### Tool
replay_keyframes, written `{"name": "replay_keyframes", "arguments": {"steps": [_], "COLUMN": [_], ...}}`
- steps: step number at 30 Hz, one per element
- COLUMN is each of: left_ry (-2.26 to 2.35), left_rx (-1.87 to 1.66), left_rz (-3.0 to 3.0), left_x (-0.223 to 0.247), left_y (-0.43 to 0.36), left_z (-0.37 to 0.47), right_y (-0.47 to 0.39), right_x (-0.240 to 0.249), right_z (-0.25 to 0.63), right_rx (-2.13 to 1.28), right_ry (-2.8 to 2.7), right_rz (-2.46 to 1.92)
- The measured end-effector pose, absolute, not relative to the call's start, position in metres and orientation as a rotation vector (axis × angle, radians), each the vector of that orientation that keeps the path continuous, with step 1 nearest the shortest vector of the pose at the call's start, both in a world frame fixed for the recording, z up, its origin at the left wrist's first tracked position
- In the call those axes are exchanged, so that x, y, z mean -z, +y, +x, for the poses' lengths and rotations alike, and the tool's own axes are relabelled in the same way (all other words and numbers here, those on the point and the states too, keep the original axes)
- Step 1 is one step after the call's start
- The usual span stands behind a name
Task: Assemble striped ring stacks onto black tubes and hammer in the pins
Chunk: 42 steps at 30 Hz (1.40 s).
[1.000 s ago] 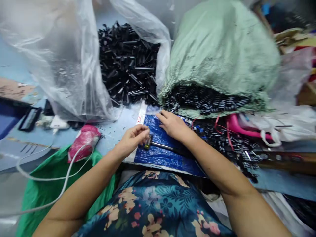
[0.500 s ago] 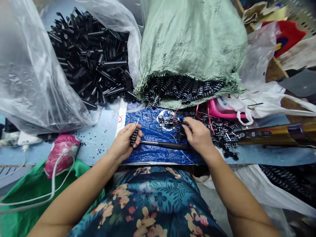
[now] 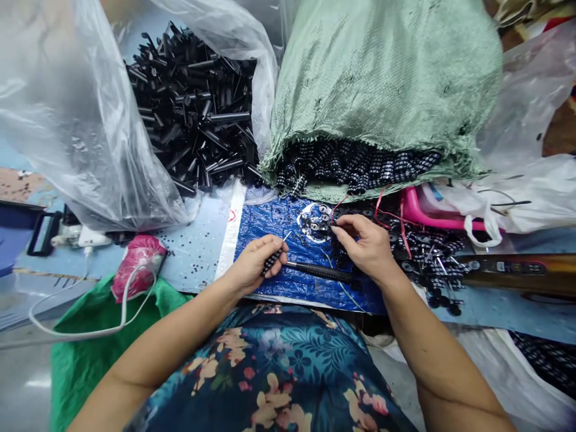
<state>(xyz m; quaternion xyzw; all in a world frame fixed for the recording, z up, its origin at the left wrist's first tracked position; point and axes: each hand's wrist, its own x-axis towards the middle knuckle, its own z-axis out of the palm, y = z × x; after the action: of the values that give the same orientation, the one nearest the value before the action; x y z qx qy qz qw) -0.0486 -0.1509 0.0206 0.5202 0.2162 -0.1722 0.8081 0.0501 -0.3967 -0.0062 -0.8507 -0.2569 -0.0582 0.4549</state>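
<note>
My left hand (image 3: 258, 264) is closed around a small black piece with white dots (image 3: 272, 259). A thin metal pin (image 3: 287, 236) sticks up from it past my thumb. My right hand (image 3: 366, 243) hangs over the blue sheet (image 3: 270, 231), thumb and forefinger brought close together; whatever is between them is too small to make out. Just left of those fingertips lie small black discs with pale centres (image 3: 315, 226). A tool with a black textured handle (image 3: 321, 272) and a metal shaft rests on the sheet between my hands.
A clear plastic bag of black tubes (image 3: 198, 120) stands at the back left. Dotted black pieces (image 3: 360, 168) spill from a green woven sack (image 3: 382, 78). On the right are a pink rim (image 3: 416, 207), loose pins and dotted parts (image 3: 434, 258), and a gold-brown device (image 3: 522, 273).
My left hand has come right, nearer my right hand, still holding the dotted piece. My right hand stays near the discs. The camera view has shifted a little.
</note>
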Motion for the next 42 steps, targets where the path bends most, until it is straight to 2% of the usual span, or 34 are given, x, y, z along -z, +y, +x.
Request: {"name": "replay_keyframes", "arguments": {"steps": [6, 9, 24, 32, 37, 39, 42], "left_ry": [0.33, 0.231, 0.216, 0.311, 0.403, 0.417, 0.382], "left_rx": [0.484, 0.535, 0.537, 0.375, 0.283, 0.286, 0.346], "left_rz": [1.13, 1.162, 1.213, 1.127, 1.148, 1.116, 1.103], "left_x": [-0.023, -0.025, -0.019, -0.015, -0.015, -0.015, -0.016], "left_y": [-0.17, -0.175, -0.169, -0.182, -0.178, -0.18, -0.188], "left_z": [-0.039, -0.035, -0.044, -0.047, -0.041, -0.038, -0.035], "right_y": [-0.373, -0.358, -0.354, -0.371, -0.425, -0.434, -0.434], "right_x": [0.008, 0.005, 0.008, 0.011, 0.003, 0.005, 0.012], "right_z": [0.025, 0.013, 0.004, -0.001, 0.014, 0.02, 0.027], "right_rx": [-0.361, -0.531, -0.615, -0.478, 0.086, 0.081, 0.081], "right_ry": [-0.128, -0.024, -0.038, -0.286, -0.595, -0.821, -0.921], "right_rz": [-1.418, -1.209, -1.126, -1.442, -2.235, -2.433, -2.486]}}
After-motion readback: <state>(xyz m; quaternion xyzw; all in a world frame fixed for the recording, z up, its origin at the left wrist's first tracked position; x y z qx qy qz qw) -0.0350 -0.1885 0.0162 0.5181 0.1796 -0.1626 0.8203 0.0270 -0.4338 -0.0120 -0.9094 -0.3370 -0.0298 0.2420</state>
